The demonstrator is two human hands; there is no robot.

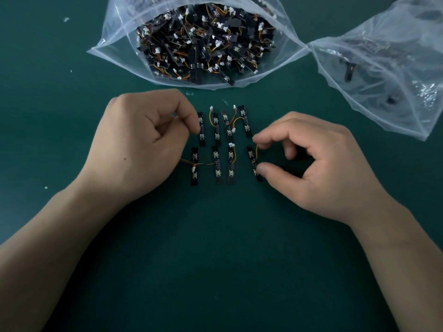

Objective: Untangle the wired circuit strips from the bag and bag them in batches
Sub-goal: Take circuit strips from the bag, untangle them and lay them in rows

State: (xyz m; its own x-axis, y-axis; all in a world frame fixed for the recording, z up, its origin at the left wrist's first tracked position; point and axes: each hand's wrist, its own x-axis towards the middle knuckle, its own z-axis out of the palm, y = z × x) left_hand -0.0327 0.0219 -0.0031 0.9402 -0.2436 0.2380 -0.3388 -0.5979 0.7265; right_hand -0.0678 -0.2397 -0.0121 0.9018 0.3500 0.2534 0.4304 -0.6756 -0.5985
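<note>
Head view: a dull green bench (215, 271) with a matte top. At its far edge, midway along, lies a full bag (115, 37) of clear, crinkled plastic with a thicker band along the rim. Its mouth opens toward the person, and it is packed with a tangle of black rectangular boards, orange and yellow wires and small white plugs. Touching its right corner, a second bag (388, 75) of the same glossy film lies toward the far right corner, with only a few dark pieces showing through.

Eight strips (217, 130) lie at mid-bench in two rows of four, set lengthwise away from the person. Each is a narrow, flat black board with two small square pale parts and a thin looped wire ending in a white plug. Pale print on the boards is too small to read.

The left hand (141, 144) rests by the rows' left side, fingers curled in. Its forefinger tip is against the first strip (201, 137) of the far row, but whether it grips anything cannot be told. The right hand (311, 164) is at the near row's right end. Its thumb presses the end strip (251, 153) down while forefinger and middle finger, bent, pinch the top of that strip's wire. Its other fingers are loosely curled.

Small white scraps (66, 19) dot the bench toward its left edge — paper-like, irregular.
</note>
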